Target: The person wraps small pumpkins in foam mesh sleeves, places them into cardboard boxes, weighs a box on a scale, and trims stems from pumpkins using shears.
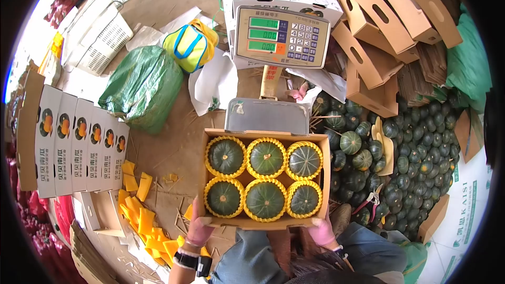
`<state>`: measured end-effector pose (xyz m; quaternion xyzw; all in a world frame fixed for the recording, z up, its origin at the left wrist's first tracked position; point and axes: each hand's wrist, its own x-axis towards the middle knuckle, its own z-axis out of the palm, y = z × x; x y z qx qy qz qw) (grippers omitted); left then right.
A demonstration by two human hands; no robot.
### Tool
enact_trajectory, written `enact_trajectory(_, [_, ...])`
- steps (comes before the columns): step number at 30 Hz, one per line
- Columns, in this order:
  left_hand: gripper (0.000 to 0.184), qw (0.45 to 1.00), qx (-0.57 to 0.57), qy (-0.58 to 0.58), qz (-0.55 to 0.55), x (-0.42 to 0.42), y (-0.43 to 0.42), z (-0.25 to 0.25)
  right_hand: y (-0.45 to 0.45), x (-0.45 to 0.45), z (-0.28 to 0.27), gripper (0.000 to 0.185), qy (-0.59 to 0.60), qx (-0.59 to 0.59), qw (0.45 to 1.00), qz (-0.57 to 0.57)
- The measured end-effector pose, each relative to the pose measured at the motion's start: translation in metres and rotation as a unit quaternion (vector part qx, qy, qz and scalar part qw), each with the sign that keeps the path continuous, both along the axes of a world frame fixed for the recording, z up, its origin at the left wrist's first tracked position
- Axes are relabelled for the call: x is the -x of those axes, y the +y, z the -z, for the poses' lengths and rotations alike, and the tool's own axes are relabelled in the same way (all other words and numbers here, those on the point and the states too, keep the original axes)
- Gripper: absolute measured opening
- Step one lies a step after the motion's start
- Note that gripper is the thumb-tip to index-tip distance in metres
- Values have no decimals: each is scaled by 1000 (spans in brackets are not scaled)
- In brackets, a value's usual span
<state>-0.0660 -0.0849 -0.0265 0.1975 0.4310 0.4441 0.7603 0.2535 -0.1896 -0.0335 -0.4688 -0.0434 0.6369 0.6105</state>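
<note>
Brown rectangular cardboard box point(263, 225) had like six round green pumpkins point(265, 200); on my feed, left hand point(199, 230) and right hand point(322, 231) gripped it.

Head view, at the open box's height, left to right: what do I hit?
Row of printed white cartons → loose yellow pieces → open box of six netted squashes → pile of loose dark green squashes → white sheet with green lettering.

Cardboard box point(263, 224) of six yellow-netted pumpkins point(265, 200) between left grip point(199, 230) and right grip point(321, 231), near scale point(267, 117).
</note>
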Motion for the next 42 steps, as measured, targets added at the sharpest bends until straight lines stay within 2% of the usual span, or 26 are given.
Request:
enact_trajectory(3, [86, 998, -53, -16, -4, 1, 22, -37, 6, -1, -35, 91, -19, -18, 999, 40])
enact_trajectory(7, [81, 997, -67, 2, -39, -22, 90, -110, 45, -59, -108, 77, -198, -35, 978, -47])
enact_trajectory(8, [67, 892, -344, 291, 33, -17, 114, -117, 66, -78, -125, 60, -230, -84, 967, -74])
enact_trajectory(10, [45, 672, -528, 515, 67, -23, 158, -132, 117, -101, -180, 48, -263, -117, 946, -152])
enact_trajectory(12, [36, 934, -309, 175, 50, -61, 204, -175, 175, -118, -213, 48, -229, -118, 954, -154])
enact_trajectory(13, [38, 978, -67, -186, 62, -81, 229, -201, 200, -128, -217, 48, -193, -132, 967, -105])
enact_trajectory(14, [41, 975, -217, -12, 57, -87, 256, -195, 223, -126, -231, 44, -194, -109, 972, -80])
enact_trajectory(16, [51, 867, -427, 235, 102, -102, 293, -190, 265, -136, -244, 39, -191, -99, 973, -83])
enact_trajectory(17, [48, 659, -579, 479, 45, -106, 305, -198, 285, -149, -237, 36, -189, -111, 969, -114])
enact_trajectory(19, [42, 729, -504, 450, 111, -118, 325, -212, 325, -159, -224, 32, -139, -84, 983, -86])
enact_trajectory(20, [44, 873, -378, 296, 85, -124, 342, -215, 343, -161, -221, 31, -129, -74, 986, -77])
enact_trajectory(21, [46, 963, -232, 123, 59, -132, 363, -212, 361, -165, -217, 30, -117, -64, 989, -66])
enact_trajectory(22, [50, 995, -69, -61, 32, -139, 384, -207, 385, -169, -212, 31, -106, -88, 990, -28])
enact_trajectory(24, [69, 993, -110, -41, 10, -155, 435, -189, 443, -200, -177, 31, -139, -173, 974, -43])
enact_trajectory(25, [80, 992, -124, -25, 2, -162, 443, -184, 443, -191, -192, 32, -64, -138, 987, -43])
enact_trajectory(27, [97, 979, -123, 158, 27, -173, 447, -175, 458, -182, -178, 37, -161, -101, 981, 30])
enact_trajectory(28, [105, 957, -154, 221, 106, -169, 467, -147, 456, -189, -161, 38, -205, -93, 972, -62])
enact_trajectory(30, [91, 921, -265, 255, 132, -161, 502, -96, 452, -204, -126, 41, -303, -101, 916, -242])
enact_trajectory(33, [74, 892, -327, 306, 54, -163, 484, -102, 391, -182, -135, 34, -471, -43, 835, -282])
enact_trajectory(34, [57, 910, -398, 95, 65, -130, 514, -70, 367, -188, -141, 33, -479, -53, 816, -321])
enact_trajectory(37, [57, 918, -337, 203, 51, -132, 417, -129, 286, -221, -168, 28, -521, -54, 771, -361])
enact_trajectory(38, [52, 845, -416, 322, 97, -112, 398, -130, 252, -228, -190, 29, -513, -52, 783, -347])
enact_trajectory(39, [55, 803, -497, 256, 207, -91, 362, -139, 216, -236, -210, 29, -508, -48, 795, -329])
enact_trajectory(40, [42, 800, -392, 422, 168, -95, 336, -148, 173, -245, -223, 30, -533, -72, 795, -279])
enact_trajectory(41, [39, 607, -506, 538, 294, -76, 306, -142, 131, -250, -247, 31, -541, -53, 801, -251])
enact_trajectory(42, [37, 213, -643, 670, 304, -58, 276, -137, 85, -251, -276, 32, -539, -26, 814, -212])
